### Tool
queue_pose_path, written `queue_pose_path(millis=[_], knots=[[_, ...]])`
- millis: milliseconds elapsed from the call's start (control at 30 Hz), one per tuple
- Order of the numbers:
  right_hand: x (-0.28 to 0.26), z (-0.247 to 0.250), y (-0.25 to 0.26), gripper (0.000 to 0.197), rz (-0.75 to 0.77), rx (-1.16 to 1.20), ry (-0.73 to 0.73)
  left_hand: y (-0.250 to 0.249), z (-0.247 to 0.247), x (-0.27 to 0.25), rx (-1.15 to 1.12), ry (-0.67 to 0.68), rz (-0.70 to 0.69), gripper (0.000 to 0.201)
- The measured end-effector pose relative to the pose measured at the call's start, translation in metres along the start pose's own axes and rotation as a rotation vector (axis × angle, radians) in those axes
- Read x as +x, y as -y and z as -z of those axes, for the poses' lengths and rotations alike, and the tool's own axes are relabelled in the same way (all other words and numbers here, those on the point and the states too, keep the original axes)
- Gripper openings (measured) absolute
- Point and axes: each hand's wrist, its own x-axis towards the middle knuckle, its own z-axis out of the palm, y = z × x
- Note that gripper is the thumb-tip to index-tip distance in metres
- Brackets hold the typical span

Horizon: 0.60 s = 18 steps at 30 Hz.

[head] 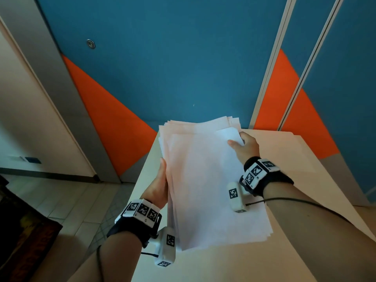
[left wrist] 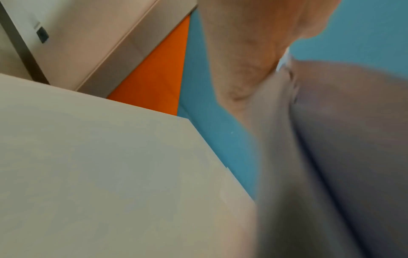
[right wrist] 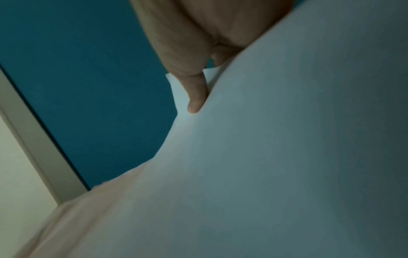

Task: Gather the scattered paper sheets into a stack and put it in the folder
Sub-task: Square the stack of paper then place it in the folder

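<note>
Centre of the frame, the paper stack point(head: 211, 180) is held above the table point(head: 305, 169): left hand point(head: 157, 188) grips its left edge, right hand point(head: 243, 146) pinches the upper-right corner, thumb on top.

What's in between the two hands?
The stack of paper sheets: the left hand grips one long edge, the right hand the far corner opposite. The head view shows it.

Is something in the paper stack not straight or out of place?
Yes. The stack, held by the left hand and right hand, is uneven: sheet edges fan out at its far end, and one sheet's corner sticks up by the right thumb.
</note>
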Motion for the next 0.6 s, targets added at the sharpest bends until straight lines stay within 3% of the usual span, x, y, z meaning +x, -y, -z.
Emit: queue_pose_path(millis=[100, 167, 233, 267, 367, 400, 500, 600], knots=[[-0.007, -0.001, 0.0, 0.031, 0.007, 0.025, -0.085, 0.003, -0.01, -0.003, 0.131, -0.061, -0.031, 0.038], [-0.016, 0.004, 0.004, 0.052, -0.03, 0.172, -0.066, 0.008, -0.011, -0.002, 0.162, -0.167, -0.075, 0.036], [-0.023, 0.016, 0.004, 0.083, -0.099, 0.382, 0.099, 0.009, -0.01, -0.002, 0.125, -0.242, -0.144, 0.028], [-0.028, 0.023, 0.0, 0.087, -0.134, 0.438, 0.224, 0.008, -0.008, -0.003, 0.108, -0.265, -0.174, 0.019], [-0.043, 0.035, -0.018, 0.049, -0.215, 0.323, 0.53, 0.004, -0.004, -0.005, 0.114, -0.232, -0.277, 0.015], [-0.048, 0.035, -0.024, 0.041, -0.256, 0.298, 0.521, 0.002, -0.005, -0.006, 0.137, -0.191, -0.303, 0.018], [-0.051, 0.04, -0.03, 0.08, -0.278, 0.302, 0.33, -0.006, -0.014, -0.007, 0.23, -0.094, -0.322, 0.027], [-0.052, 0.051, -0.021, 0.046, -0.25, 0.404, 0.169, -0.013, -0.023, -0.005, 0.26, -0.015, -0.328, 0.059]])
